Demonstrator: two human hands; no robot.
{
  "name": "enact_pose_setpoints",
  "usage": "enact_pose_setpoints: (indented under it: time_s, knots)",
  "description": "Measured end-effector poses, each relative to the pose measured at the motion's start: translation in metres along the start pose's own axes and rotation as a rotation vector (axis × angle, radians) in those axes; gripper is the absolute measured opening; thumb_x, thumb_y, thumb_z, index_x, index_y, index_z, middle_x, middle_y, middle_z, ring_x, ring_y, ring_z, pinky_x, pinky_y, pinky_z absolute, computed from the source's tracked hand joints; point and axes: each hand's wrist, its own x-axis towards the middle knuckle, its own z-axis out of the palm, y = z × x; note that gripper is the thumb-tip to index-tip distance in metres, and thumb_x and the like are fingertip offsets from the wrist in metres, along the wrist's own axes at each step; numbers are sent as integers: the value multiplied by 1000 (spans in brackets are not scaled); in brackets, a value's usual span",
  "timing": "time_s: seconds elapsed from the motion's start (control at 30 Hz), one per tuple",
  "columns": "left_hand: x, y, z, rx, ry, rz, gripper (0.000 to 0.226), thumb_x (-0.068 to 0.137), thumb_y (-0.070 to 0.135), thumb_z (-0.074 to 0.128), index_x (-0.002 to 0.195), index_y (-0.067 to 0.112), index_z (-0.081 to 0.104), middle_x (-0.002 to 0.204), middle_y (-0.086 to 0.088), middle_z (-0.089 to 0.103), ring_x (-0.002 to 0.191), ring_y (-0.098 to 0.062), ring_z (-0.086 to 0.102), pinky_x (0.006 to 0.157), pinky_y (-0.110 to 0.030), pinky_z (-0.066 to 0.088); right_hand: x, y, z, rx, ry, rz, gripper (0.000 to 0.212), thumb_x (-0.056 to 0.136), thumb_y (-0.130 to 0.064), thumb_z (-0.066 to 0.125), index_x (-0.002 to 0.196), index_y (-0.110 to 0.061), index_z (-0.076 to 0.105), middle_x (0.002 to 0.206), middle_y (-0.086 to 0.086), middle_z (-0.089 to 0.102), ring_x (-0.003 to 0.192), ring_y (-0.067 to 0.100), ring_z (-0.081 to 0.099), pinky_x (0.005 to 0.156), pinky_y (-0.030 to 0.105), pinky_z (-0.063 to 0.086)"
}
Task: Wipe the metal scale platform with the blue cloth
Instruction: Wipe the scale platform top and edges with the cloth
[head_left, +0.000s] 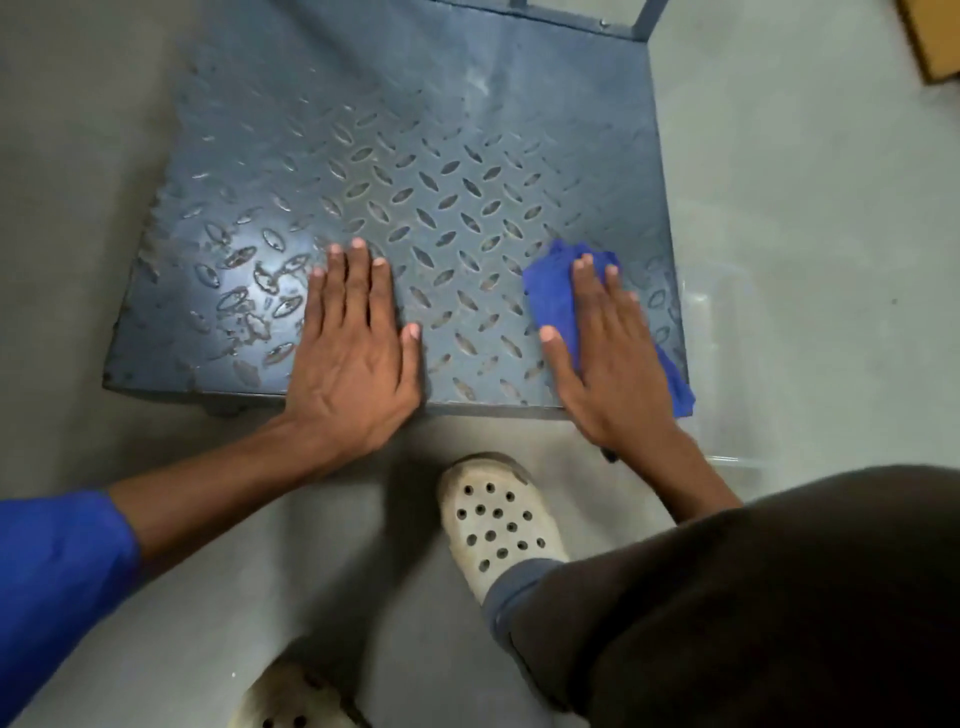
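Observation:
The metal scale platform (415, 171) is a dark blue-grey diamond-tread plate lying low on the floor. A blue cloth (553, 291) lies on its near right corner, with one end hanging over the front edge. My right hand (608, 353) presses flat on the cloth, fingers spread and pointing away from me. My left hand (353, 338) rests flat on the bare plate near the front edge, fingers together, holding nothing. A shiny worn patch shows to the left of it.
Grey concrete floor (805, 208) surrounds the platform. A metal post (647, 21) rises from the platform's far right corner. A cardboard box corner (935, 41) sits at the top right. My feet in white perforated clogs (498, 519) stand just before the front edge.

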Motion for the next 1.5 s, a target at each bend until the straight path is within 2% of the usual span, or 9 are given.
enact_pose_setpoints:
  time_s: [0.17, 0.33, 0.43, 0.67, 0.83, 0.9, 1.1, 1.33, 1.5]
  knots:
    - [3, 9, 2, -10, -8, -10, 78, 107, 47, 17, 165, -5, 13, 174, -28, 5, 163, -40, 0, 133, -54, 1, 49, 31, -13, -2, 51, 258, 77, 108, -53, 25, 168, -8, 8, 177, 11, 9, 164, 32, 6, 132, 51, 11]
    - [0, -6, 4, -51, 37, 32, 81, 106, 51, 22, 164, -6, 19, 173, -27, 11, 163, -40, 6, 133, -53, 5, 17, -55, 12, -1, -67, -232, 72, 109, -47, 34, 167, -7, 18, 176, 9, 16, 164, 30, 7, 133, 48, 12]
    - [-15, -46, 0, -6, 89, 84, 82, 108, 52, 24, 162, -9, 23, 173, -28, 15, 163, -39, 9, 133, -53, 11, 20, -39, 2, 1, -139, -467, 70, 111, -49, 33, 168, -12, 16, 177, 2, 13, 164, 22, 3, 134, 43, 9]
    - [-30, -80, -3, 63, 86, 8, 82, 107, 50, 22, 162, -10, 19, 173, -28, 11, 164, -38, 5, 132, -56, 12, 118, 10, -6, -13, -11, 17, 78, 107, -53, 24, 166, -4, 15, 175, 15, 16, 163, 36, 10, 131, 55, 12]
    - [-23, -70, 0, 46, 119, -29, 81, 106, 47, 28, 160, -14, 23, 169, -35, 16, 161, -44, 14, 131, -57, 15, 91, -113, 24, -15, -189, -684, 74, 108, -51, 31, 167, -8, 19, 175, 9, 17, 164, 27, 7, 134, 46, 7]
    - [-21, -72, 0, 48, 105, -42, 83, 107, 50, 26, 160, -14, 21, 170, -35, 15, 161, -44, 12, 132, -56, 13, 108, -124, 27, 6, -222, -785, 72, 109, -51, 34, 167, -10, 19, 176, 7, 18, 164, 25, 9, 134, 43, 9]
    - [-3, -75, -6, 12, -25, -105, 93, 102, 65, 7, 166, -2, 0, 175, -22, -7, 164, -33, -11, 133, -45, -8, 195, -103, 18, 28, -97, -225, 73, 109, -50, 29, 168, -8, 15, 176, 11, 15, 164, 30, 8, 133, 46, 9]
    - [45, -99, -12, -274, 183, -235, 67, 97, 25, 33, 158, 0, 41, 171, -23, 26, 161, -40, 17, 132, -45, 6, 97, -125, 34, 25, -133, -609, 70, 110, -46, 32, 167, -9, 20, 175, 7, 19, 164, 24, 9, 134, 45, 9]
    - [70, -109, -19, -196, 133, -283, 70, 100, 34, 25, 163, 2, 32, 174, -17, 23, 163, -34, 14, 132, -44, 2, 175, -96, 24, 37, -189, -575, 72, 109, -49, 33, 168, -11, 18, 176, 6, 17, 164, 25, 9, 134, 45, 7]
